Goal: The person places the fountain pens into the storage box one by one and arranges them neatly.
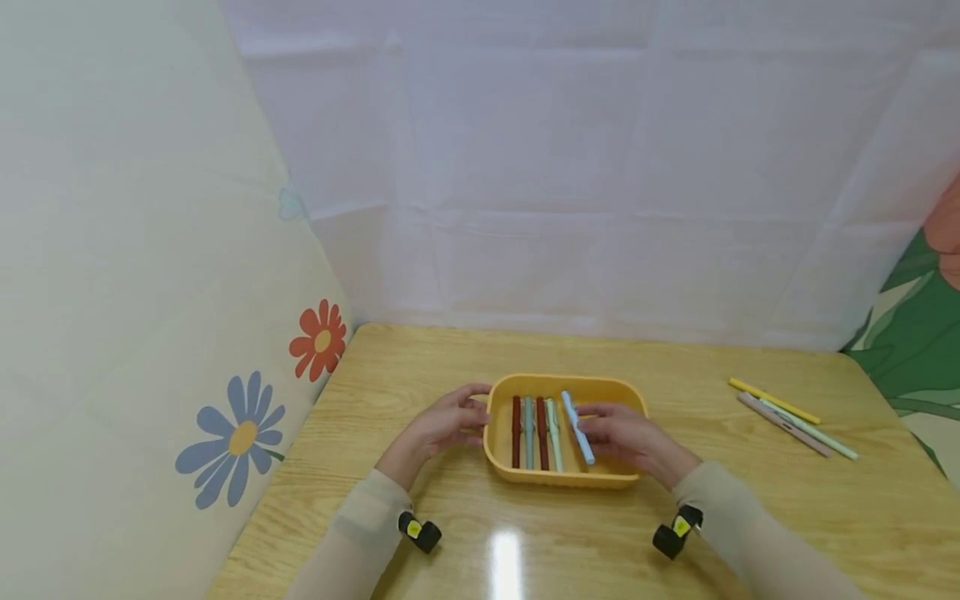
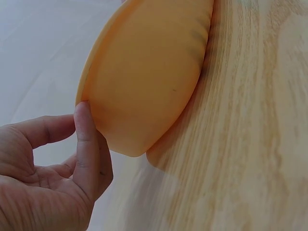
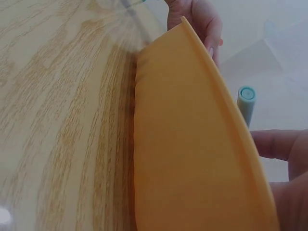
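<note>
A yellow-orange tray (image 1: 566, 479) sits on the table. Its left end is gripped by my left hand (image 1: 450, 421), and the left wrist view shows the fingertips (image 2: 83, 113) right at the rim. Over the tray's right part, my right hand (image 1: 626, 435) pinches a light blue pen (image 1: 578, 429), which is tilted. In the right wrist view the pen's end (image 3: 246, 98) sticks up past the tray's rim. Left of it in the tray lie two dark red pens (image 1: 516, 433), a grey-blue pen (image 1: 528, 433) and a pale green pen (image 1: 554, 433), side by side.
To the right on the wooden table (image 1: 465, 533) lies a loose group: a yellow pen (image 1: 776, 402), a pale green pen (image 1: 817, 435) and a mauve pen (image 1: 783, 424). A white cloth (image 1: 525, 208) hangs behind the table, and a flowered cloth (image 1: 150, 250) stands at left.
</note>
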